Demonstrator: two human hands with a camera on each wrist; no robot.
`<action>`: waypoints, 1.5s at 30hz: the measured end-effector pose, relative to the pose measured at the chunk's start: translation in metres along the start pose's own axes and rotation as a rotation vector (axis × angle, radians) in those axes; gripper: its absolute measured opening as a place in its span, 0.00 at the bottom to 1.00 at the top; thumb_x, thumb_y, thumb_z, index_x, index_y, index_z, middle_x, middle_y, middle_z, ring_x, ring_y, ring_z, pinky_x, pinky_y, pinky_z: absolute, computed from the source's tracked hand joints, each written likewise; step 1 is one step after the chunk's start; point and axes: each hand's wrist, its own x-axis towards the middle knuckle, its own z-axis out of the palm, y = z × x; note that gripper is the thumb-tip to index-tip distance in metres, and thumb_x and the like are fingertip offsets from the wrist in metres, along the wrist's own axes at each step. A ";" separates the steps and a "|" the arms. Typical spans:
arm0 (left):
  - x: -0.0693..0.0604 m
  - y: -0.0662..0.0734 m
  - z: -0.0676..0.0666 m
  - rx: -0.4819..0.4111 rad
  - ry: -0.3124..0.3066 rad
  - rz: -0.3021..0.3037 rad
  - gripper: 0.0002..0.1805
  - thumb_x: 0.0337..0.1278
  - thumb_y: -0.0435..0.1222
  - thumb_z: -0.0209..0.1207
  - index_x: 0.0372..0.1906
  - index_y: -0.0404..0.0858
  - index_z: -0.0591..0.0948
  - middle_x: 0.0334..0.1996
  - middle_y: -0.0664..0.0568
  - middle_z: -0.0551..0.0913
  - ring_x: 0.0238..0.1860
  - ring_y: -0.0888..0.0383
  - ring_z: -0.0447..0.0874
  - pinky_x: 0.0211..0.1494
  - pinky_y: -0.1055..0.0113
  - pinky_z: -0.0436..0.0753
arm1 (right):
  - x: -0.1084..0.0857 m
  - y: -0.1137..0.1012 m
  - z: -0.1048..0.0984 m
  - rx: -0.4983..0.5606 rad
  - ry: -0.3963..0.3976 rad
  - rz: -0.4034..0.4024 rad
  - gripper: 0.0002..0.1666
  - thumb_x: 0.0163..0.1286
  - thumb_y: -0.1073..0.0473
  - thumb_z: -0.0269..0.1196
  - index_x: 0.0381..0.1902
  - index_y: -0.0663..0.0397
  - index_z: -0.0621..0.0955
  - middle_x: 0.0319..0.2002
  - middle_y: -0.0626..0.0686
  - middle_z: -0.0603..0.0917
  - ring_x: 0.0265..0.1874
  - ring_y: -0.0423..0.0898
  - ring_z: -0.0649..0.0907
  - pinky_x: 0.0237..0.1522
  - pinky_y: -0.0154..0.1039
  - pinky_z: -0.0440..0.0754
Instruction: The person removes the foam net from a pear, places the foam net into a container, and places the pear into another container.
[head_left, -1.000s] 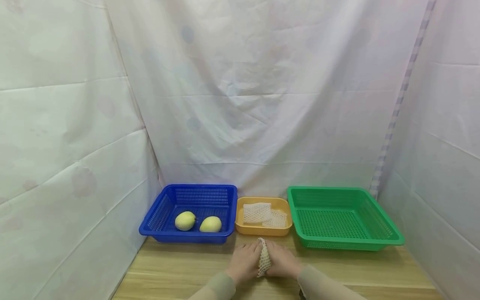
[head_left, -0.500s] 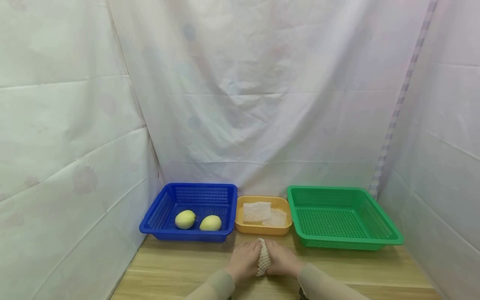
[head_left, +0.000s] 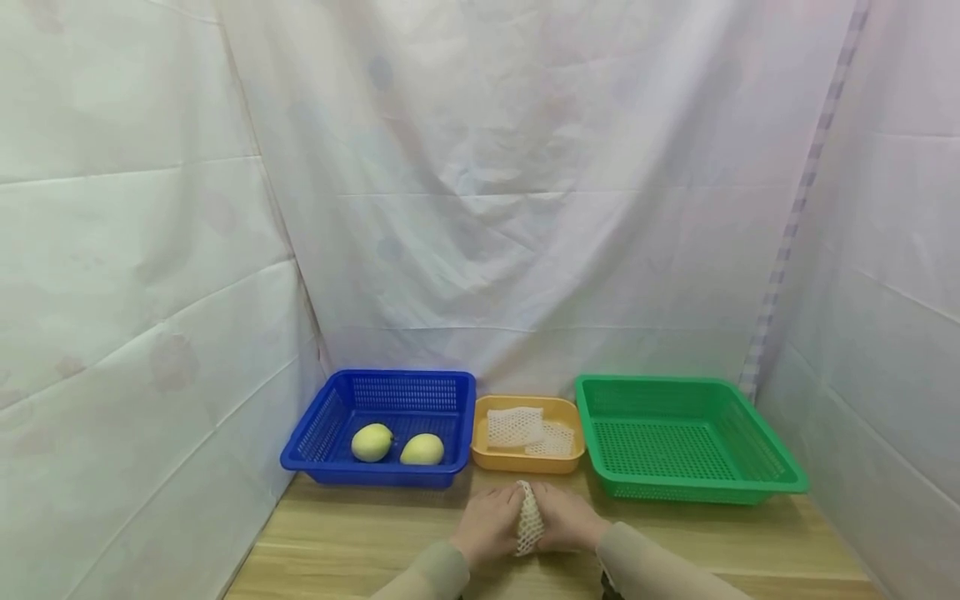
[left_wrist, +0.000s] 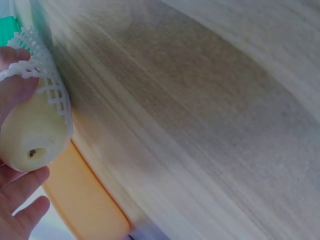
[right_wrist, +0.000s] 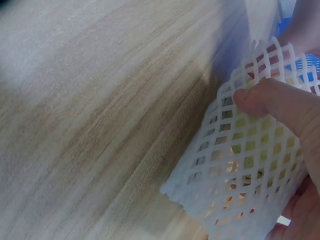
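Both hands meet low in the middle of the head view, around a pale yellow-green pear partly inside a white foam fruit net. My left hand holds the pear, its bare end with the small dark pit showing in the left wrist view. There the edge of the net lies across a thumb. From the other side my right hand grips the foam net, with its thumb pressed on the mesh. Part of the net extends loose beyond the fruit in the right wrist view.
Behind the hands stands a yellow-orange tray with flat foam nets. To its left, a blue basket holds two pears, one at left and one at right. A green basket is at the right on the wooden table.
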 end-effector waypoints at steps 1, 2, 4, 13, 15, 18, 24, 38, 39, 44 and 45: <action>0.000 0.000 0.000 0.003 0.002 0.001 0.39 0.36 0.55 0.72 0.55 0.39 0.76 0.54 0.50 0.80 0.51 0.57 0.81 0.53 0.62 0.78 | 0.000 0.000 -0.001 -0.003 -0.003 0.001 0.55 0.41 0.45 0.77 0.64 0.62 0.69 0.59 0.59 0.76 0.55 0.57 0.77 0.54 0.58 0.75; 0.000 0.000 0.000 0.007 0.005 0.001 0.39 0.36 0.55 0.72 0.55 0.39 0.76 0.53 0.50 0.81 0.50 0.57 0.81 0.53 0.63 0.79 | 0.000 0.000 -0.001 -0.006 -0.003 0.000 0.55 0.40 0.45 0.77 0.64 0.62 0.69 0.58 0.59 0.77 0.55 0.57 0.77 0.54 0.58 0.75; 0.000 -0.001 0.000 0.010 0.013 0.002 0.39 0.37 0.56 0.72 0.55 0.39 0.76 0.53 0.51 0.81 0.50 0.57 0.81 0.53 0.63 0.79 | 0.000 -0.001 -0.002 -0.015 0.001 -0.004 0.54 0.40 0.46 0.77 0.63 0.61 0.70 0.57 0.58 0.77 0.54 0.56 0.78 0.53 0.57 0.76; -0.002 -0.003 0.002 -0.010 0.041 0.018 0.40 0.37 0.59 0.71 0.54 0.39 0.76 0.52 0.51 0.81 0.48 0.58 0.81 0.51 0.62 0.79 | -0.001 0.000 -0.001 -0.037 0.002 -0.024 0.55 0.41 0.41 0.77 0.63 0.61 0.70 0.57 0.58 0.78 0.56 0.54 0.78 0.54 0.56 0.75; -0.002 -0.003 0.002 -0.009 0.041 0.025 0.40 0.37 0.60 0.70 0.54 0.39 0.76 0.52 0.52 0.81 0.48 0.58 0.81 0.51 0.63 0.79 | -0.001 0.001 -0.001 -0.034 0.002 -0.024 0.55 0.42 0.38 0.76 0.64 0.61 0.70 0.57 0.58 0.78 0.56 0.55 0.77 0.54 0.57 0.75; -0.003 -0.003 0.001 -0.008 0.038 0.028 0.41 0.37 0.61 0.71 0.54 0.39 0.76 0.52 0.52 0.81 0.48 0.58 0.81 0.52 0.62 0.79 | -0.001 0.002 -0.001 -0.022 -0.003 -0.022 0.57 0.44 0.34 0.75 0.65 0.61 0.70 0.58 0.58 0.77 0.57 0.54 0.77 0.55 0.58 0.74; -0.002 -0.004 -0.002 -0.024 0.008 0.024 0.41 0.35 0.57 0.73 0.55 0.39 0.75 0.52 0.52 0.81 0.48 0.58 0.81 0.53 0.62 0.79 | -0.002 0.002 -0.002 -0.009 0.007 -0.018 0.58 0.44 0.28 0.72 0.64 0.59 0.71 0.56 0.56 0.79 0.55 0.53 0.78 0.53 0.57 0.75; -0.002 -0.006 -0.002 -0.036 -0.009 0.007 0.45 0.37 0.59 0.71 0.60 0.36 0.75 0.53 0.50 0.81 0.48 0.56 0.82 0.54 0.60 0.79 | 0.000 0.007 -0.003 0.017 0.007 -0.014 0.51 0.44 0.39 0.76 0.64 0.55 0.72 0.54 0.52 0.80 0.53 0.50 0.80 0.54 0.55 0.76; -0.001 -0.006 -0.002 -0.036 -0.005 0.009 0.45 0.37 0.58 0.71 0.60 0.36 0.75 0.52 0.51 0.81 0.47 0.56 0.82 0.54 0.61 0.79 | 0.000 0.007 -0.004 0.022 0.003 -0.010 0.50 0.44 0.42 0.77 0.63 0.55 0.72 0.54 0.52 0.81 0.52 0.50 0.80 0.53 0.55 0.76; 0.000 -0.009 -0.003 -0.051 -0.010 0.002 0.43 0.38 0.57 0.71 0.59 0.38 0.75 0.50 0.52 0.82 0.46 0.57 0.82 0.53 0.60 0.79 | 0.000 0.008 -0.005 0.032 0.005 0.010 0.47 0.43 0.47 0.77 0.61 0.54 0.74 0.51 0.50 0.82 0.50 0.49 0.81 0.53 0.54 0.77; 0.000 -0.010 -0.004 -0.052 -0.016 0.000 0.42 0.38 0.57 0.71 0.59 0.38 0.75 0.50 0.53 0.82 0.46 0.57 0.82 0.53 0.60 0.79 | 0.000 0.008 -0.005 0.034 0.009 0.009 0.47 0.43 0.47 0.77 0.61 0.54 0.74 0.51 0.50 0.82 0.49 0.49 0.81 0.53 0.53 0.77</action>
